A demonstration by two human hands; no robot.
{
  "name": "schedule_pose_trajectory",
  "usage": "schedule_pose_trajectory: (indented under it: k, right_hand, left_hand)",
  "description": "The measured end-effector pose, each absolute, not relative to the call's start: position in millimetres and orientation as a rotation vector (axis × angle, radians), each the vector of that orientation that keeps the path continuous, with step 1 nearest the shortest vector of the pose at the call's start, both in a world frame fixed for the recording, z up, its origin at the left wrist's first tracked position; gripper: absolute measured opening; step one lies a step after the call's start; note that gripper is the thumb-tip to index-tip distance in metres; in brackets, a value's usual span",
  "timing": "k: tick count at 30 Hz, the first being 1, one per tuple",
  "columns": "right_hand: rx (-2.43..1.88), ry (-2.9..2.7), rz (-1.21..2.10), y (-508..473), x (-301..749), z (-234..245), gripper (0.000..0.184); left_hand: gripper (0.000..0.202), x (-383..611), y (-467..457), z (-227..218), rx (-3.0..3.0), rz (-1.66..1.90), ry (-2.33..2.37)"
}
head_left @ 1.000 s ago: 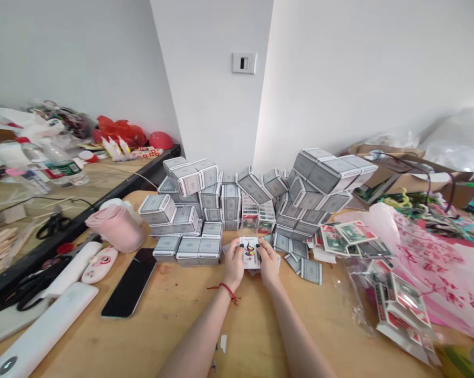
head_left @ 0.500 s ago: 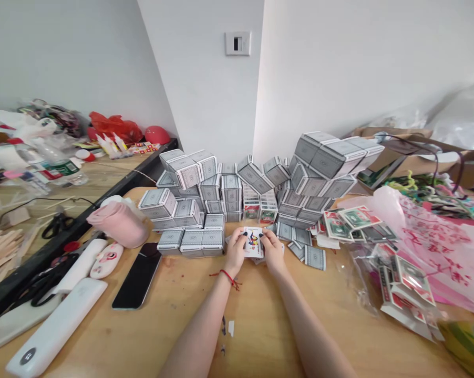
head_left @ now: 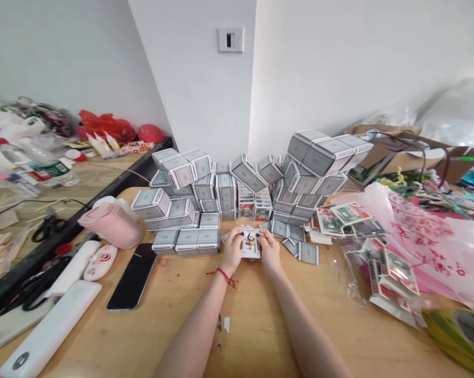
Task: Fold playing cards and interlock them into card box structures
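Observation:
Playing cards (head_left: pixel 250 244) with a joker face on top are gripped between my two hands, low over the table. My left hand (head_left: pixel 232 249), with a red string at the wrist, closes on their left edge. On the right edge, my right hand (head_left: pixel 269 250) is closed with the thumb over the face. How many cards are held cannot be made out. Grey-backed loose cards (head_left: pixel 308 253) lie just right of the right hand. Behind the hands rise stacks of grey-backed card decks (head_left: pixel 197 239), and two boxed decks (head_left: pixel 246 208) stand among them.
At left lie a black phone (head_left: pixel 131 275), a white oblong device (head_left: pixel 51 331) and a rolled pink cloth (head_left: pixel 113 224). Opened card boxes (head_left: pixel 397 273), a pink plastic bag (head_left: pixel 430 241) and yellow tape (head_left: pixel 457 333) lie at right. A wall stands behind the stacks.
The whole view has shifted slightly, so things sit further left. Both hands still hold the cards, and the top joker now looks slightly skewed against cards under it.

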State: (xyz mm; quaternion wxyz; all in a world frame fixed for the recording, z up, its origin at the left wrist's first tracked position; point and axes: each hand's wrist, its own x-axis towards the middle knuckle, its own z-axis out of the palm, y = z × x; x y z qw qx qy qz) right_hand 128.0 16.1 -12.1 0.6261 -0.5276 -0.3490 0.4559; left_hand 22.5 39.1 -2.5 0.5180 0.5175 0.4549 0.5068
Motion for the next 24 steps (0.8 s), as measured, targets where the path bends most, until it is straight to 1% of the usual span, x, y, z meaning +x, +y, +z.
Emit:
schedule_pose_trajectory:
  k: [5, 9, 13, 18, 24]
  right_hand:
    - [-1.208, -0.771, 1.072, 15.7, 130.5, -14.8, 0.021]
    - [-1.192, -0.776, 1.083, 15.4, 130.3, -14.5, 0.02]
    - [-1.194, -0.776, 1.119, 14.8, 128.3, -9.8, 0.015]
    - [-1.13, -0.704, 1.241, 12.3, 127.8, -1.4, 0.011]
    - [-0.955, -0.549, 1.414, 9.3, 134.7, 0.1, 0.019]
  left_hand:
    - [0.013, 22.1, 40.5, 0.9, 1.16, 1.194, 0.988]
    - [0.016, 22.6, 39.8, 0.8, 1.2, 1.233, 1.024]
    - [0.017, 21.8, 39.2, -1.9, 1.29, 1.233, 1.072]
    - [0.017, 20.7, 39.4, -4.1, 1.345, 1.274, 1.064]
    - [0.018, 12.3, 42.0, -1.2, 1.391, 1.168, 1.058]
